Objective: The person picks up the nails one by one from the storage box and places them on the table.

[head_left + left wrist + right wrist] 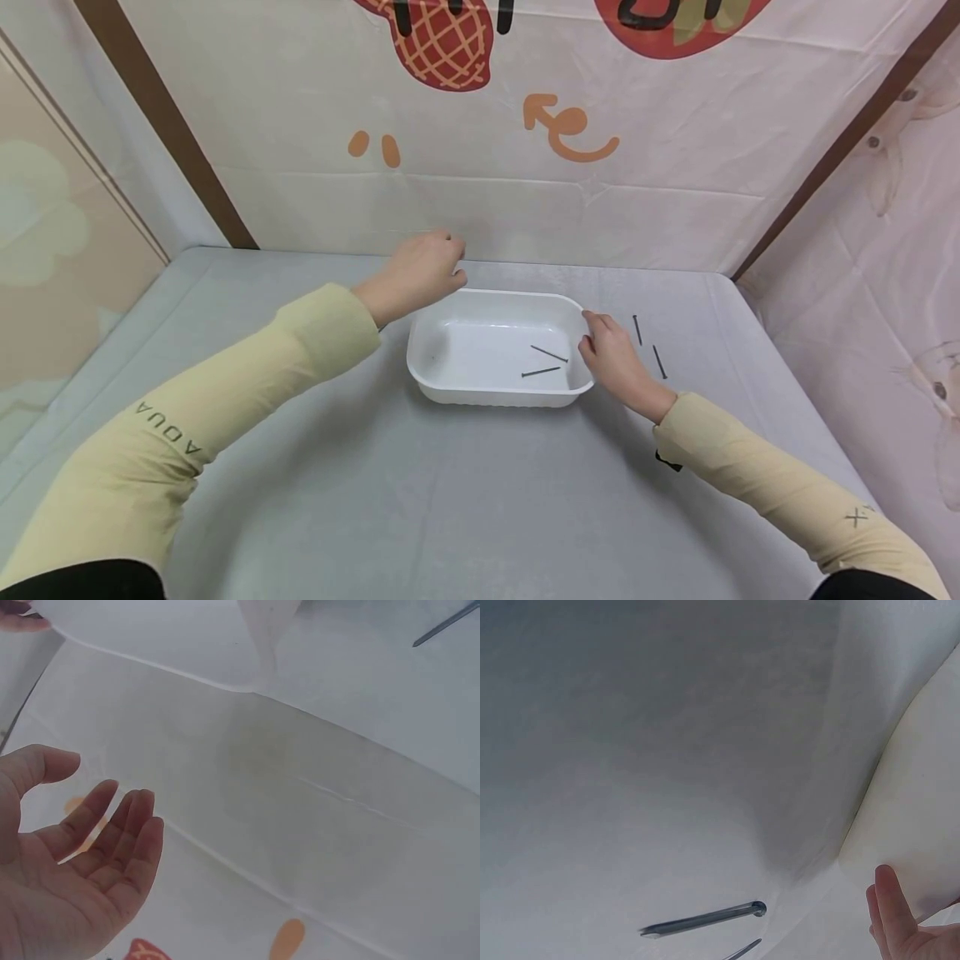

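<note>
A white rectangular tray (491,397) stands on the table. Two dark nails lie in its right half, one nail (549,353) behind the other (541,372). My right hand (617,360) grips the tray's right rim, its fingers along the outer wall in the right wrist view. Above the far left corner of the tray hovers my left hand (420,271). Nothing is in its loosely bent fingers (139,817) in the left wrist view. Right of the tray, on the table, are two more nails, a shorter-looking nail (637,330) and a nearer nail (659,362).
A grey cloth covers the table (450,500). Behind it hangs a printed white curtain (480,208), close to my left hand. Part of another dark pointed nail (450,624) shows on the cloth in the left wrist view.
</note>
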The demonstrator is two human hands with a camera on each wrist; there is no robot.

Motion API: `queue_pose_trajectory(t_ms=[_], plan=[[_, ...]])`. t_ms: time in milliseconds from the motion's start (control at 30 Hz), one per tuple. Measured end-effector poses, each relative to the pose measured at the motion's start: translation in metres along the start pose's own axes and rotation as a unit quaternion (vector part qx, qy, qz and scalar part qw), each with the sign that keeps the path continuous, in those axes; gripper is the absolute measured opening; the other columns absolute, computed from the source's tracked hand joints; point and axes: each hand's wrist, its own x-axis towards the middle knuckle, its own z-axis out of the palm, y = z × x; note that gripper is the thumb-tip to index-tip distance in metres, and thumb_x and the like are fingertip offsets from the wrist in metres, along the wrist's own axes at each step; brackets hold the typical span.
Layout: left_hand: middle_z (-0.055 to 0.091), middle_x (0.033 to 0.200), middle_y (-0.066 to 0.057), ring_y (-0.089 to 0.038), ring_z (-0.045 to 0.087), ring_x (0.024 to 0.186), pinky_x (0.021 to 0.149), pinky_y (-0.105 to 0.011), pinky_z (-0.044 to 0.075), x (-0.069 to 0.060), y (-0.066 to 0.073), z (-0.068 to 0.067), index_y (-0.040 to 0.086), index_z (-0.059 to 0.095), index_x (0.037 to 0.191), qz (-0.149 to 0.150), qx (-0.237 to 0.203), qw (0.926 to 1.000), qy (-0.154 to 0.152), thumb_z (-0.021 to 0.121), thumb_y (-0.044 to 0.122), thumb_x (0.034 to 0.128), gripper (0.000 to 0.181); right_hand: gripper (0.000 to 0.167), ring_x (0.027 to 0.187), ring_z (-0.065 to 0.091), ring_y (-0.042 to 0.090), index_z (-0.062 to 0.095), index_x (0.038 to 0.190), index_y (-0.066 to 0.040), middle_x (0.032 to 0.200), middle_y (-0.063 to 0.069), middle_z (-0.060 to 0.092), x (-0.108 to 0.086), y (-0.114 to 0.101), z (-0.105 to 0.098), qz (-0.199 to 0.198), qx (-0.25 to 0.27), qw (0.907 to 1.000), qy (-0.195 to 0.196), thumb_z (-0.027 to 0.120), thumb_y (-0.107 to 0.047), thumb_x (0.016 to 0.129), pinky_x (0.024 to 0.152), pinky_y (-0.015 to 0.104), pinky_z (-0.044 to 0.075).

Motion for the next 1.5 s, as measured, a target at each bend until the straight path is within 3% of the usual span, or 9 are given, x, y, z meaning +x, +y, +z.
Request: queue_pose_trajectory(t_ms=[500, 733, 1100, 1500], plan=[[0.057, 0.087, -0.01, -0.024, 0.055, 0.077, 0.064, -0.034, 0.049, 0.013, 0.022, 0.007, 0.001, 0.058, 0.096, 0.043, 0.015, 0.999, 0.002, 0.052, 0.013, 0.0842, 0.018, 0.042, 0.08, 0.053, 0.023, 0.042, 0.128, 0.012, 0.115, 0.026, 0.052, 0.0, -0.001, -0.001, 0.001, 0.004, 1.0, -0.005, 0.045, -0.002, 0.089, 0.062, 0.029, 0.05], [0.058, 0.088, -0.01, -0.024, 0.055, 0.078, 0.065, -0.034, 0.049, 0.017, 0.03, 0.01, 0.002, 0.057, 0.098, 0.048, 0.02, 0.9986, -0.014, 0.053, 0.016, 0.085, 0.019, 0.042, 0.078, 0.053, 0.022, 0.042, 0.128, 0.012, 0.114, 0.026, 0.052, 0.0, -0.001, -0.001, -0.002, 0.004, 1.0, -0.002, 0.047, -0.001, 0.088, 0.061, 0.028, 0.049], [0.06, 0.1, -0.008, -0.022, 0.058, 0.085, 0.072, -0.034, 0.05, 0.03, 0.043, 0.017, 0.003, 0.056, 0.11, 0.08, 0.013, 0.9952, -0.056, 0.055, 0.018, 0.0859, 0.028, 0.042, 0.077, 0.053, 0.021, 0.042, 0.128, 0.012, 0.114, 0.026, 0.052, 0.0, 0.001, 0.001, -0.003, 0.001, 1.0, 0.0, 0.047, -0.001, 0.088, 0.059, 0.027, 0.049], [0.058, 0.094, -0.007, -0.021, 0.056, 0.082, 0.07, -0.033, 0.049, 0.037, 0.058, 0.023, 0.004, 0.057, 0.104, 0.115, 0.009, 0.9901, -0.081, 0.057, 0.016, 0.0848, 0.023, 0.042, 0.078, 0.052, 0.022, 0.042, 0.128, 0.011, 0.113, 0.025, 0.053, 0.0, 0.0, 0.0, -0.001, -0.003, 1.0, 0.001, 0.046, -0.002, 0.088, 0.061, 0.028, 0.049]])
